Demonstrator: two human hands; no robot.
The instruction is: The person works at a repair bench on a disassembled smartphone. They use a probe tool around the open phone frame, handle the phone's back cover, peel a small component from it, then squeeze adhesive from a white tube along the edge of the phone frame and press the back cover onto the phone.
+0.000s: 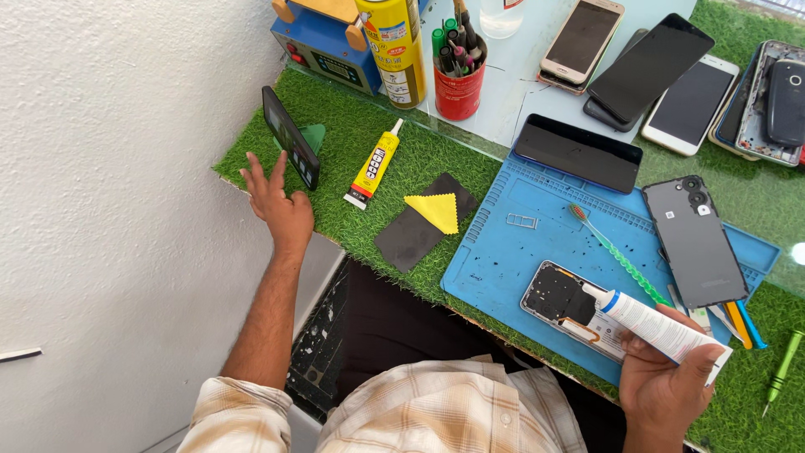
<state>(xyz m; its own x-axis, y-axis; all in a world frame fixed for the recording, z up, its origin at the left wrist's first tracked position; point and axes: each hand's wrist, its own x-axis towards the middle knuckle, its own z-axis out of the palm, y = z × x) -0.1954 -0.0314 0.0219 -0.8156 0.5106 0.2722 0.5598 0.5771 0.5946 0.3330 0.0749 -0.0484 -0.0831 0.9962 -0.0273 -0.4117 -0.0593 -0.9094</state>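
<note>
Green artificial turf (pixel 369 126) covers the workbench we are looking down on. At its left edge our left hand (pixel 278 204) is open with fingers spread, fingertips at a dark phone (pixel 291 138) that stands propped upright on a small green stand (pixel 315 134). Just to the right lie a yellow glue tube (pixel 372 167), then a black pad (pixel 415 226) with a yellow cloth (pixel 436 210) on it. At the back edge stand a blue machine (pixel 329 46), a yellow spray can (pixel 394 46) and a red cup (pixel 459 88) full of pens.

Further right, a blue work mat (pixel 503 252) runs along the front edge. On it we see a black phone (pixel 579 153) face up at the mat's back, a green toothbrush (pixel 616 256), an opened phone (pixel 560 298) with its inner parts showing, and a grey back cover (pixel 694 239). Our right hand (pixel 662 382) is closed around a white tube (pixel 650 323) at the front edge, its blue-collared nozzle touching the opened phone. Several more phones (pixel 646 71) lie at the back right corner, and a green screwdriver (pixel 784 369) at the right edge.
</note>
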